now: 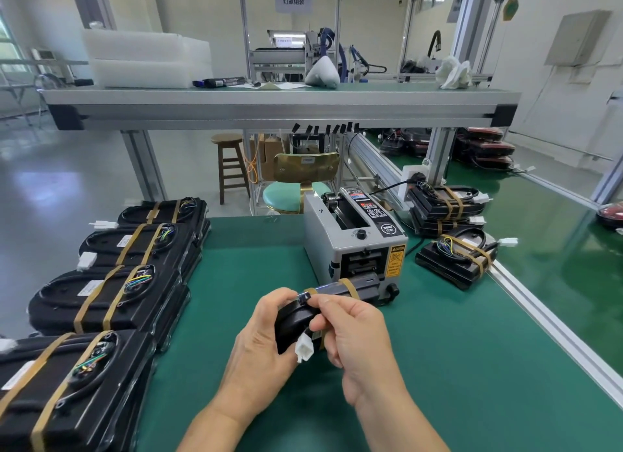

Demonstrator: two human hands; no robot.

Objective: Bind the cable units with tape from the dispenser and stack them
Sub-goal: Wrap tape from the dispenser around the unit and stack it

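Observation:
A black cable unit [296, 320] with brown tape bands is held on edge above the green table, just in front of the grey tape dispenser [354, 242]. My left hand [259, 343] grips its near end from the left. My right hand [354, 330] grips it from the right, thumb and forefinger pinching near the top edge. A white connector [303, 348] hangs from the unit between my hands. Several taped units [101, 300] lie stacked in a row at the left.
More taped units [445, 209] are stacked right of the dispenser, one [458, 259] lying apart in front. An aluminium rail [539, 316] borders the green mat [438, 367] on the right. A shelf [269, 104] spans overhead; a stool and chair stand behind.

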